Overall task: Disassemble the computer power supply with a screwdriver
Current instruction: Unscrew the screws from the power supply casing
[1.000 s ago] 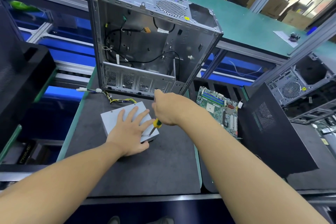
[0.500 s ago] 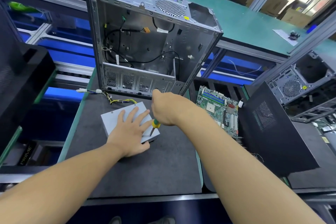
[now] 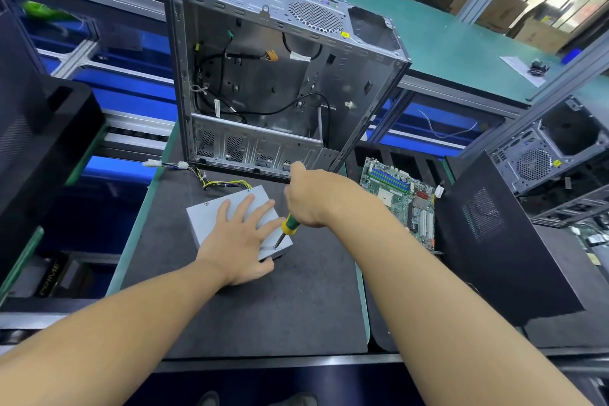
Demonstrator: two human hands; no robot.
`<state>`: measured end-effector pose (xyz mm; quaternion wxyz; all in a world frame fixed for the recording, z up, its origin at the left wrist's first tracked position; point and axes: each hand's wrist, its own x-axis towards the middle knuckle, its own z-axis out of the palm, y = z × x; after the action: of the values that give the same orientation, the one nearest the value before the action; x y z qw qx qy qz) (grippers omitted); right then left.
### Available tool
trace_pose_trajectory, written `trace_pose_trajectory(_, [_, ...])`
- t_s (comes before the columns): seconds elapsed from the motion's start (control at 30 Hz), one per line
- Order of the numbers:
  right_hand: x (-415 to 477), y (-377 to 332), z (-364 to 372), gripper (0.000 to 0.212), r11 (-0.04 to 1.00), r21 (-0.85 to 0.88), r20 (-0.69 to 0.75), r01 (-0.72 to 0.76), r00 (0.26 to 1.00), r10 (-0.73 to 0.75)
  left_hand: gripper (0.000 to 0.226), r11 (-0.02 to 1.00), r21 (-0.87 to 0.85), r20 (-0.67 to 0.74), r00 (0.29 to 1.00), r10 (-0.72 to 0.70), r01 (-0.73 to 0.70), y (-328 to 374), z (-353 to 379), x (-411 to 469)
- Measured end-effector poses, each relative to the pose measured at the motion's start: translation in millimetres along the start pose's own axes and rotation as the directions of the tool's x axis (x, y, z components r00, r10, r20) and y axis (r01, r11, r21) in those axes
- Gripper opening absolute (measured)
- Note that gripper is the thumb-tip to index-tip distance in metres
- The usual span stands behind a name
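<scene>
Open PC case upright at back of worktop; inside: loose blk cables + orange connector. PSU = plain grey metal box, flat on worktop just in front of case, yellow/blk wire bundle off far end. Left grip flat, fingers spread, pressing PSU top. Right grip wrapped round screwdriver, tip on near-right corner screw.

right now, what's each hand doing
left hand: open, fingers flat on the power supply
right hand: holding the screwdriver
</scene>
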<state>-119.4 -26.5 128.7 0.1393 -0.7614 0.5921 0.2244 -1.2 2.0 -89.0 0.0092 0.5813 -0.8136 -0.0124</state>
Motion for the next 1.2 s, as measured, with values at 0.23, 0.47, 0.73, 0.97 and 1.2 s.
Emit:
trace_pose_trajectory(0.23, [-8.9, -1.2, -9.1, 0.037, 0.998, 0.009, 0.045, 0.058, 0.997, -0.058, 0.072, 1.0, 0.002, -0.003, 1.0, 0.006, -0.005, -0.2, 0.5, -0.7])
trace_pose_trajectory(0.47, [-11.8, -2.5, -3.4, 0.043, 0.999, -0.001, 0.026, -0.035, 0.999, 0.035, 0.079, 1.0, 0.008, 0.005, 1.0, -0.003, 0.003, 0.0, 1.5, -1.3])
trace_pose_trajectory(0.73, [-6.6, -2.5, -4.4, 0.029, 0.999, -0.047, 0.013, -0.018, 1.0, 0.019, 0.077, 1.0, -0.002, 0.007, 1.0, -0.007, 0.007, -0.3, 1.2, 0.4])
trace_pose_trajectory(0.97, [-9.3, -3.9, -3.8, 0.035, 0.996, -0.074, 0.104, -0.04, 0.993, 0.048, 0.077, 1.0, 0.02, 0.024, 1.0, -0.004, 0.004, -0.5, 3.4, 0.3])
trace_pose_trajectory(1.2, [-4.7, -7.4, -5.0, 0.037, 0.992, -0.13, 0.119, -0.008, 0.993, 0.024, 0.077, 1.0, -0.009, 0.03, 1.0, 0.0, 0.0, -1.2, 0.2, -0.9])
